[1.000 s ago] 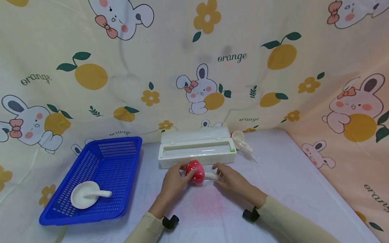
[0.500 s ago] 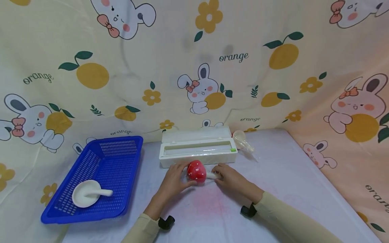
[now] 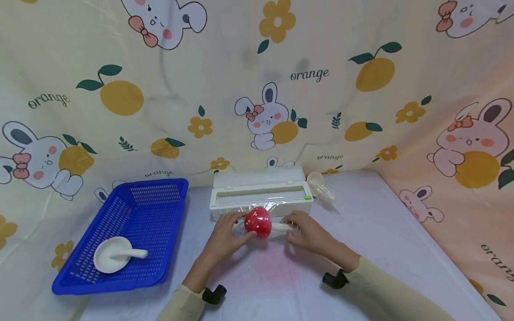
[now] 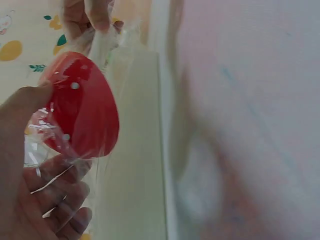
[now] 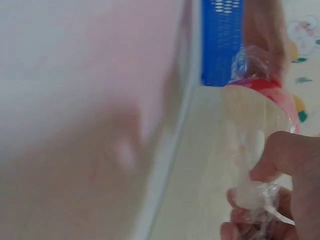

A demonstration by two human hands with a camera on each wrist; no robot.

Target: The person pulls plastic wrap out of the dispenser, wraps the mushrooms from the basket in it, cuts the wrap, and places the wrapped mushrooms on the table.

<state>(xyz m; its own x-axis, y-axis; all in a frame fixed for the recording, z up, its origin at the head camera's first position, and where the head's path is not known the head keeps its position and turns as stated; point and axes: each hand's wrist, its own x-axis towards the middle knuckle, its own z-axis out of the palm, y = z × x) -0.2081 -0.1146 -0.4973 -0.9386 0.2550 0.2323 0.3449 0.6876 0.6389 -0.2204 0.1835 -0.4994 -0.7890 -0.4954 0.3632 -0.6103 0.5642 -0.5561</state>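
Note:
A red spoon with white dots and a white handle, shaped like a mushroom (image 3: 258,222), is wrapped in clear cling film and lies sideways between the hands. My left hand (image 3: 225,237) holds its round red bowl, thumb on one side and fingers on the other. In the left wrist view, loose film bunches around the red bowl (image 4: 82,107). My right hand (image 3: 307,232) pinches the handle end between thumb and fingers, film crumpled around it in the right wrist view. Right behind stands the white cling film dispenser (image 3: 263,207), lid raised, shiny film showing along its front.
At the left a blue plastic basket (image 3: 170,236) holds a white spoon (image 3: 112,255) with its hollow side up. Another film-wrapped spoon (image 3: 319,185) lies beyond the dispenser's right end. A patterned cloth (image 3: 225,67) hangs behind the white-covered table (image 3: 385,249).
The red spoon has risen slightly toward the dispenser, with both hands still at it. My left fingers shifted around the bowl, and my right hand closed on the handle. More film shows at the dispenser's front.

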